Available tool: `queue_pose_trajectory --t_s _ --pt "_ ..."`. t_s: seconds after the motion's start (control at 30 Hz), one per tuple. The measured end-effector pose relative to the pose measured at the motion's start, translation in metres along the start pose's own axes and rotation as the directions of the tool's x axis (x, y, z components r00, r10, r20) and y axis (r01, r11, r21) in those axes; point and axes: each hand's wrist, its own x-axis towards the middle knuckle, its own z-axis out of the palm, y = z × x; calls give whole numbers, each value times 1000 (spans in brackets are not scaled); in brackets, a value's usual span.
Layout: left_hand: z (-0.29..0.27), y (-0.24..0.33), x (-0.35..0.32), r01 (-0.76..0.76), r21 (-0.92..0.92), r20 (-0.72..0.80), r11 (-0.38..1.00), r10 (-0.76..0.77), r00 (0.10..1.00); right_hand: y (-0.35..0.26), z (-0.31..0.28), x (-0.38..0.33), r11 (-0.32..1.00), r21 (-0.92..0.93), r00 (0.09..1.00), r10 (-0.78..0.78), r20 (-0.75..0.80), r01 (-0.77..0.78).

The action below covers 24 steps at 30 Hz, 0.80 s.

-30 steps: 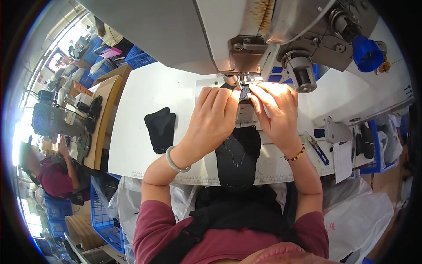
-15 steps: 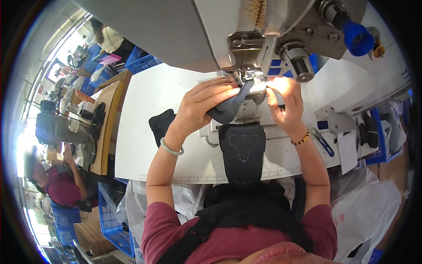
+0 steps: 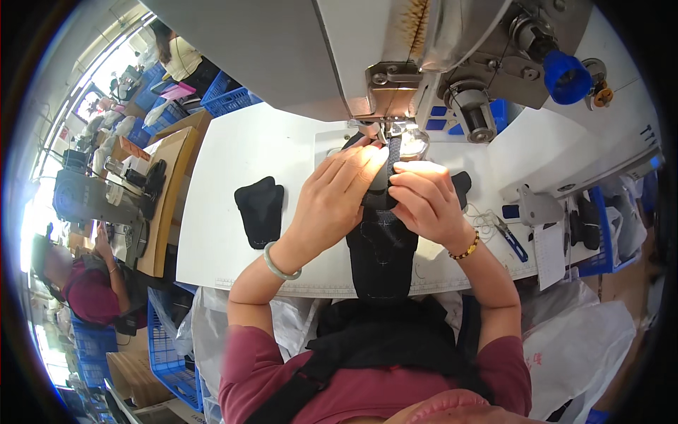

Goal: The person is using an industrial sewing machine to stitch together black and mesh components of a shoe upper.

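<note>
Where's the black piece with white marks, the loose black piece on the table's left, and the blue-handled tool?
Black piece with white marks (image 3: 382, 263): head view, on its exposed lower part.
Loose black piece (image 3: 260, 213): head view, on its middle.
Blue-handled tool (image 3: 515, 244): head view, on its handle.

A black panel (image 3: 381, 265) was seen in matt cloth; a grey strip (image 3: 395, 151) was rough-woven; the white tabletop (image 3: 212, 177) was finished smooth; a drum-shaped fitting (image 3: 473, 113) was left in shiny metal; a blue knob (image 3: 567, 79) was moulded in glossy plastic; bags (image 3: 583, 353) were creased, in thin plastic.
</note>
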Motion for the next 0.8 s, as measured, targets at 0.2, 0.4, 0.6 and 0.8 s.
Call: queue_pose_trajectory --t_s 0.2,0.4,0.6,0.8 --pt "12 29 5 42 198 29 979 -49 998 14 -12 2 999 45 1000 24 16 -25" --pt "10 19 -8 -25 107 -58 994 31 998 16 -21 7 997 77 997 -37 61 32" --pt "12 8 -12 -136 64 -80 989 141 987 19 -24 6 993 106 994 -63 84 54" --pt "14 6 -4 -155 101 -110 983 166 980 26 -23 7 991 113 995 -80 65 72"
